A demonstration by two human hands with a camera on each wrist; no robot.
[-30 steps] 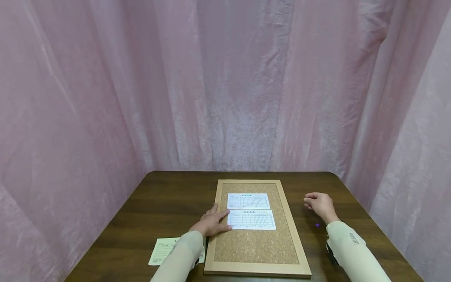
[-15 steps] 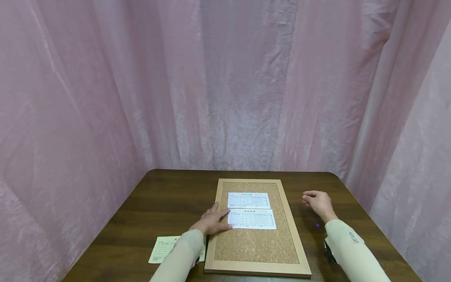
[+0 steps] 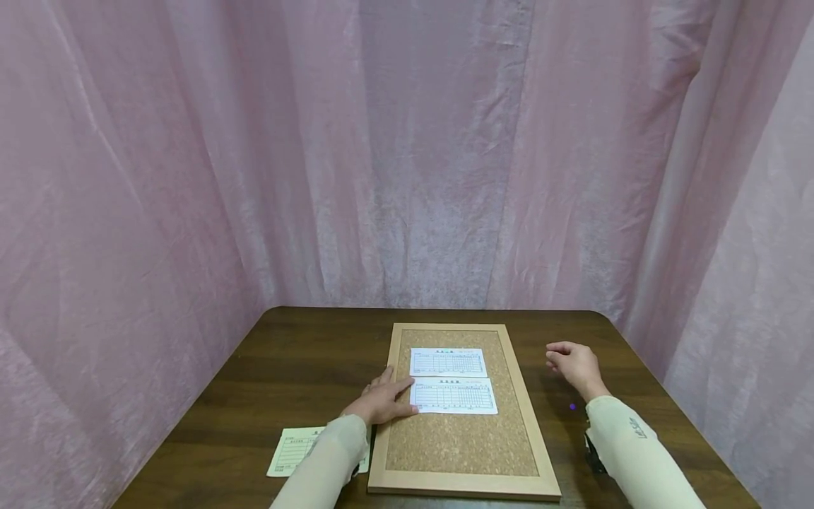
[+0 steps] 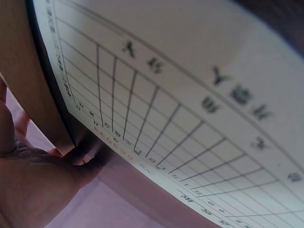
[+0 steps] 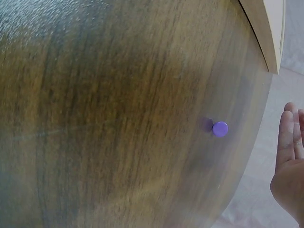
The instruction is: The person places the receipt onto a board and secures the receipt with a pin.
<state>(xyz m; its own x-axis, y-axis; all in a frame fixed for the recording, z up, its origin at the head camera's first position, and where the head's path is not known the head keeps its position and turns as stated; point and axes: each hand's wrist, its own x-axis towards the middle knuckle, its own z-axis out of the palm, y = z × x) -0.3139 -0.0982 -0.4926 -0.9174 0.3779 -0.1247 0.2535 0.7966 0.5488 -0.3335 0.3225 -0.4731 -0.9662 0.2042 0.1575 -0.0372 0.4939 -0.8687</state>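
My left hand (image 3: 379, 400) rests on the left side of a wood-framed corkboard (image 3: 464, 449). Its thumb and index finger are spread and touch the left end of the lower white form slip (image 3: 454, 396). Just above lies a second white slip (image 3: 448, 361), with a tiny green spot at its top edge. Over the table right of the board hovers my right hand (image 3: 575, 367), its fingers bent loosely and nothing visible in them. The right wrist view shows its fingers (image 5: 285, 137) fairly straight. Below that hand, a purple pushpin (image 5: 220, 128) lies on the table.
A pale green form slip (image 3: 292, 452) lies left of the board, partly under my left sleeve; a printed slip (image 4: 142, 95) fills much of the left wrist view. The dark wooden table (image 3: 305, 353) ends at a pink curtain (image 3: 432, 177) behind.
My right hand has shifted very slightly up and to the left. The left hand, board, slips and pushpin stay where they were, apart from small camera movement.
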